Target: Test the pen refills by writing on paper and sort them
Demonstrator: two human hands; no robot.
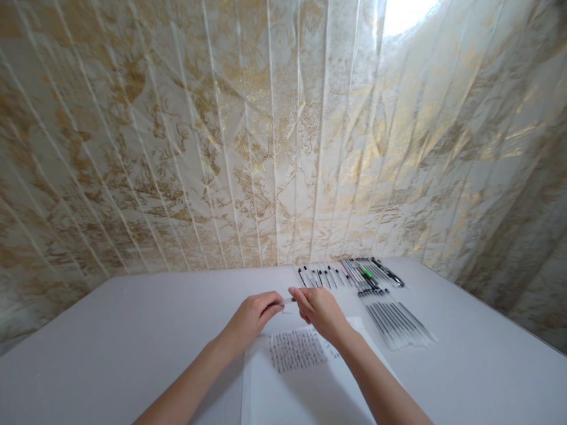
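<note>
My left hand (257, 314) and my right hand (319, 310) face each other above the far edge of a written sheet of paper (274, 395). Between them is a slim pale pen (287, 301), lying roughly level. The fingers of my left hand pinch its left end, and those of my right hand are closed round its dark right end. Rows of dark handwriting cover the upper part of the paper, partly hidden by my right hand and wrist.
On the white table (133, 342), a row of pens with black caps (376, 293) lies right of my hands. Black-ended pieces (328, 277) are spread behind them, beside a group of assorted pens (367, 271). A gold-patterned curtain (248, 147) hangs behind.
</note>
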